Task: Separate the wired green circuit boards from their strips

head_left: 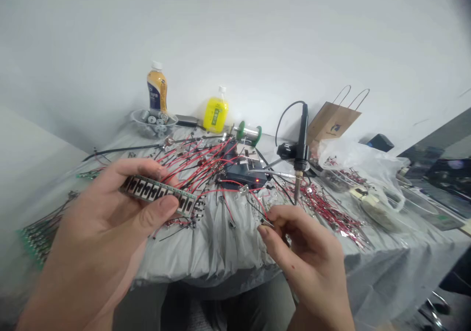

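Observation:
My left hand [125,213] is closed around a narrow circuit board strip [158,193] with a row of white-and-black parts, held above the table at the left. Red wires [206,164] fan out behind the strip. My right hand [305,247] pinches a small dark piece with a red wire [262,201] between thumb and fingertips; its exact kind is too small to tell. Just behind the right hand, a black-handled soldering iron [302,139] stands tip down in a holder. A dark blue box [243,171] with a lit red light sits between the hands, farther back.
Green boards [35,242] lie at the left edge. Behind stand a bowl of metal cylinders [154,124], an orange bottle [157,88], a yellow bottle [216,112] and a solder spool [249,133]. Red wire bundles [331,210], a paper bag [331,122] and a plastic bag [368,161] are right.

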